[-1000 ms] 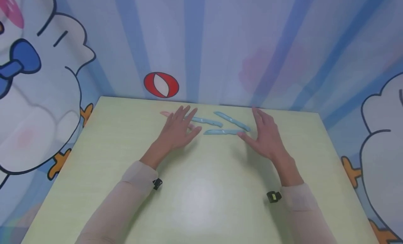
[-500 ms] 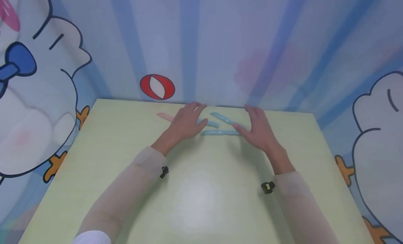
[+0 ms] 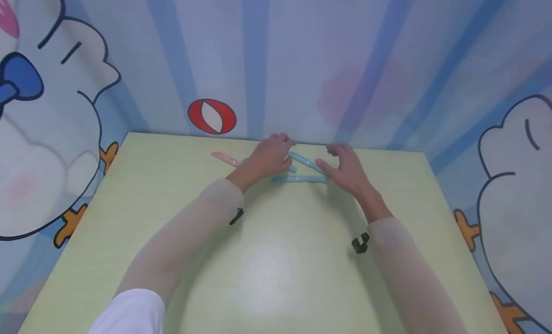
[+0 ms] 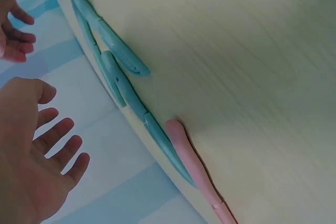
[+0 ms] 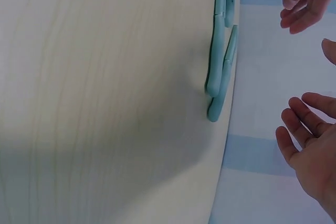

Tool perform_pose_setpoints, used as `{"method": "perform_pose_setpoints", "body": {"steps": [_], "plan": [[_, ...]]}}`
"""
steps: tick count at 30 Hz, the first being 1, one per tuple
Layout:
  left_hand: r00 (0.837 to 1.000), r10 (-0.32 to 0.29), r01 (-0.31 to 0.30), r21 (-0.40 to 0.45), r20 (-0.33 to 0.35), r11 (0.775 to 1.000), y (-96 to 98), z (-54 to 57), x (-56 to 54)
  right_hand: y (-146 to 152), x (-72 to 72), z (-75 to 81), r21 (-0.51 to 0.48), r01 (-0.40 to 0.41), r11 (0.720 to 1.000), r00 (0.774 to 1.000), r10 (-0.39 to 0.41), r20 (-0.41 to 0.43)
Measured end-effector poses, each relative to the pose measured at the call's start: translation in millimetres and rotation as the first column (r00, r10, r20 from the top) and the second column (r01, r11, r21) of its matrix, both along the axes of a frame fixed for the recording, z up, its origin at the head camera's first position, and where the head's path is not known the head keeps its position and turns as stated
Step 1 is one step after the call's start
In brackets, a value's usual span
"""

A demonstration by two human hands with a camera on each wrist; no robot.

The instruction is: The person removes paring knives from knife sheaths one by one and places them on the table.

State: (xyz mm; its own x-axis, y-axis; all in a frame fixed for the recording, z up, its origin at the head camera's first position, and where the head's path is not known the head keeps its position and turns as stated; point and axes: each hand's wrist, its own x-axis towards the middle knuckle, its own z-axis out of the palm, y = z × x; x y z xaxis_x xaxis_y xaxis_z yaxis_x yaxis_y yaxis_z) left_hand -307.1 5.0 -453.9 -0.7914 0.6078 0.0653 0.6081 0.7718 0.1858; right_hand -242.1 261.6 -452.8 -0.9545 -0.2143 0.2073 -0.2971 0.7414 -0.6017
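Note:
Three slim light-blue knife-shaped tools with capped, pointed ends lie near the table's back edge: a front one [image 3: 299, 179], a slanted one [image 3: 304, 160] and a left one [image 3: 293, 169] partly covered by my left hand. A similar pink tool [image 3: 226, 158] lies further left, its rounded end [image 4: 176, 129] beside a blue tip in the left wrist view. Over the left blue tool, my left hand [image 3: 270, 155] hovers with bent, spread fingers and holds nothing. My right hand [image 3: 345, 168] hovers by the right ends of the other two, fingers loosely bent and holding nothing.
The pale wooden table [image 3: 267, 257] meets a blue striped cartoon backdrop [image 3: 293, 61] just behind the tools. A small black device [image 3: 360, 243] hangs at the right wrist, and another [image 3: 236, 216] at the left.
My left hand has moved rightward and slightly back, passing over the left blue tool and uncovering more of the pink one. My right hand has shifted a little left, its fingers more bent.

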Motion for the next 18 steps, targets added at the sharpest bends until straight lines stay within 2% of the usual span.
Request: {"method": "perform_pose_setpoints", "body": {"steps": [4, 8, 13, 18], "plan": [[1.0, -0.019, 0.018, -0.046, -0.016, 0.999, 13.5, -10.4, -5.0, -2, -7.8, -5.8, -0.003, 0.003, 1.0, 1.0, -0.002, 0.022], [0.999, -0.035, 0.035, -0.06, 0.001, 0.998, 29.4, -21.0, -9.0, -3, -14.7, -13.4, 0.001, 0.004, 1.0, 0.999, -0.005, 0.04], [0.999, -0.033, 0.033, -0.081, 0.006, 0.996, 44.2, -23.2, -12.3, -3, -23.2, -22.1, 0.021, -0.002, 1.0, 0.998, 0.001, 0.064], [1.0, -0.019, 0.019, -0.088, 0.005, 0.996, 51.3, -28.0, -15.8, -2, -27.7, -29.2, 0.034, 0.018, 0.999, 0.99, -0.023, 0.137]]}}
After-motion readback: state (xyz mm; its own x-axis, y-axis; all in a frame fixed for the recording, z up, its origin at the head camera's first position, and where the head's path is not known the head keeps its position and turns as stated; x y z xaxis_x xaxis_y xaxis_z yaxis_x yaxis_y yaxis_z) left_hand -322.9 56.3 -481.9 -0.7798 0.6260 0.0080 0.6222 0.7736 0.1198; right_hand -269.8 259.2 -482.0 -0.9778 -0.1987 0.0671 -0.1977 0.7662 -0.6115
